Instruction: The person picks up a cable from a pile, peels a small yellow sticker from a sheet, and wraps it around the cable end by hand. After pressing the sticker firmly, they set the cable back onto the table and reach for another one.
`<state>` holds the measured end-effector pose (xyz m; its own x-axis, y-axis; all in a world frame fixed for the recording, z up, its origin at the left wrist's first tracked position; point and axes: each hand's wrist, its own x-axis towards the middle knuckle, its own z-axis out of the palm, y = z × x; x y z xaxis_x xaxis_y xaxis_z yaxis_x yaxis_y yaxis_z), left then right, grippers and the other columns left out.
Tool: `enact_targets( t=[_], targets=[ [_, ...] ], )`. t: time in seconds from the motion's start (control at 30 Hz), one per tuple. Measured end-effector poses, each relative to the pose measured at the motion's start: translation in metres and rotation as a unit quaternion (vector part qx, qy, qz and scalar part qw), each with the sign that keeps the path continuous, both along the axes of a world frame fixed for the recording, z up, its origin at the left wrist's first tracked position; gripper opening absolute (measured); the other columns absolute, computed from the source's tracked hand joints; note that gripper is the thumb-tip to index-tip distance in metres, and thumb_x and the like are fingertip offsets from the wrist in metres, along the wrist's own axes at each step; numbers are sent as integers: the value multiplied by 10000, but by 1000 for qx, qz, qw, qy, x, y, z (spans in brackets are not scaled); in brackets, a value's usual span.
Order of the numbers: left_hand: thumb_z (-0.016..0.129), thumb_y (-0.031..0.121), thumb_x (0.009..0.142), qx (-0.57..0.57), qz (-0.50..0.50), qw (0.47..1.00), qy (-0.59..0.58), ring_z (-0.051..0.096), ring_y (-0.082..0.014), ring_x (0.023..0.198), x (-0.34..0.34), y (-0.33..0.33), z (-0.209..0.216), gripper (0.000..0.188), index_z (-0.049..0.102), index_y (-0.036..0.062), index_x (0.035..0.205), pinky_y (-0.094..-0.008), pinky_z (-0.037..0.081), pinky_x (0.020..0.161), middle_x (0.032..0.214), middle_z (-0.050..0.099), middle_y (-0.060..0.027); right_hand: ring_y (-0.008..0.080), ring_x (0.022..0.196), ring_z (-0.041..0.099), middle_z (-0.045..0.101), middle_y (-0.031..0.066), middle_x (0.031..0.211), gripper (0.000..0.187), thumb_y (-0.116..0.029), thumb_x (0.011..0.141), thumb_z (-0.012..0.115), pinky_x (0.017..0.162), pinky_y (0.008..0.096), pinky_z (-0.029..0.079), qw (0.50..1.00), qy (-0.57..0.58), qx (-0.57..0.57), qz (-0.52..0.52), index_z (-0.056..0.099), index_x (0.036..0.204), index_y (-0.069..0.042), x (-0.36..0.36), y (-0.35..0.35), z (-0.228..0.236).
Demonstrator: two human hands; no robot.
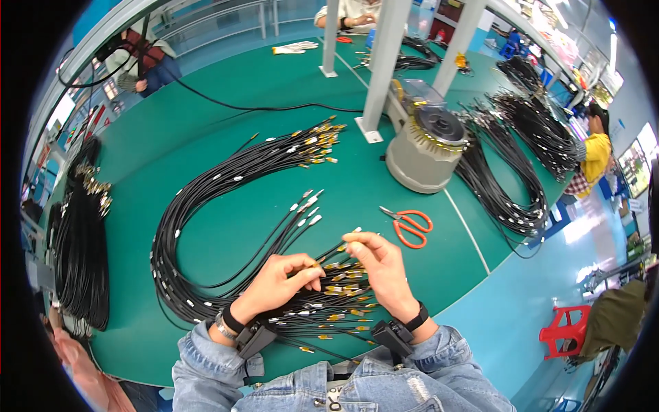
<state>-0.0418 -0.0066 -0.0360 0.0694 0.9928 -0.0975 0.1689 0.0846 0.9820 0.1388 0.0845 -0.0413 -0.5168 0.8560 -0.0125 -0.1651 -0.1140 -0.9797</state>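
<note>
A large U-shaped bundle of thin black cables (180, 206) lies on the green table (226, 237), its ends tipped with yellow and white pieces. Over the near ends of this bundle, my left hand (283, 280) is closed, thumb against fingers, on a black cable. My right hand (384, 269) pinches the tip of a cable close to a white piece (357, 231); the fingers partly hide it. Several loose cable ends (307, 208) with white sleeves stick out beyond my left hand. Just past my right hand lie scissors (415, 226) with orange handles.
A grey round machine (424, 156) stands beyond the scissors, near white metal posts (382, 69). More black cable bundles lie at the left edge (81, 254) and far right (511, 165). White gloves (295, 47) rest at the back. Other people stand around; a red stool (566, 329) is on the floor.
</note>
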Motion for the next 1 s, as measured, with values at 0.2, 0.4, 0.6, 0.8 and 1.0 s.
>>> enact_targets(
  t=[0.2, 0.4, 0.6, 0.8, 1.0],
  targets=[
    [549, 97, 897, 20, 19, 998, -50, 583, -83, 684, 15, 6, 4, 143, 611, -16, 959, -220, 474, 640, 785, 641, -56, 81, 777, 538, 606, 18, 838, 161, -92, 880, 558, 733, 221, 433, 989, -73, 96, -81, 632, 970, 19, 66, 54, 26],
    [595, 87, 861, -22, 34, 999, -36, 585, -91, 748, 15, 11, -5, 168, 631, -9, 994, -244, 473, 686, 818, 646, -61, 72, 758, 523, 608, 10, 822, 169, -119, 872, 573, 711, 219, 419, 951, -119, 229, -169, 641, 948, 15, 111, 126, 66],
    [633, 127, 824, 32, 6, 980, 198, 599, -157, 768, 26, 26, 3, 224, 627, 4, 1011, -283, 473, 704, 835, 650, -87, 90, 819, 556, 643, 31, 902, 224, -152, 872, 581, 751, 222, 430, 887, -252, 336, -194, 639, 995, 26, 145, 249, 82],
    [654, 137, 786, 111, 74, 939, 316, 588, -261, 790, 20, 36, 7, 201, 634, 19, 947, -349, 468, 704, 845, 636, -101, 109, 910, 566, 654, 61, 927, 220, -155, 871, 571, 861, 244, 408, 873, -395, 281, -51, 643, 993, 13, 122, 291, 91],
    [658, 105, 753, 181, 143, 858, 460, 565, -277, 780, 6, 44, -3, 147, 610, 39, 876, -382, 464, 682, 807, 586, -87, 111, 826, 552, 645, 43, 844, 197, -163, 829, 602, 781, 263, 421, 867, -415, 274, 31, 658, 908, 9, 133, 311, 99]
  ],
)
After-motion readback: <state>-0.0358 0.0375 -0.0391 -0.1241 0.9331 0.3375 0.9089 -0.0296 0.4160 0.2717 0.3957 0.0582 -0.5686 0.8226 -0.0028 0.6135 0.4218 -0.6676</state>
